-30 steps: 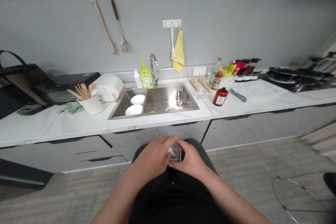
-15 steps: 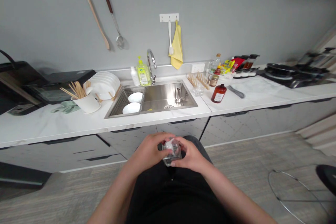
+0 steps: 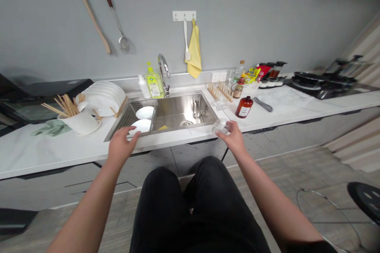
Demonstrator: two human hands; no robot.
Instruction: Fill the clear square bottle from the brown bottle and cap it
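Note:
My right hand grips a small clear container at the counter's front edge, right of the sink. Its exact kind is hard to make out. Another clear item lies just behind it on the counter. My left hand is over the front left edge of the sink, its fingers apart and nothing seen in them. Just beyond those fingers are two white bowls in the draining basket at the sink's left side.
An amber bottle and a grey-handled tool lie right of the container. Behind are a wooden rack and a jar. White plates and a chopstick holder stand left. A dark stool is at the right.
Both hands held the clear container over my lap. They have moved apart and forward, the right carrying the container to the counter edge, the left letting go and reaching the sink edge.

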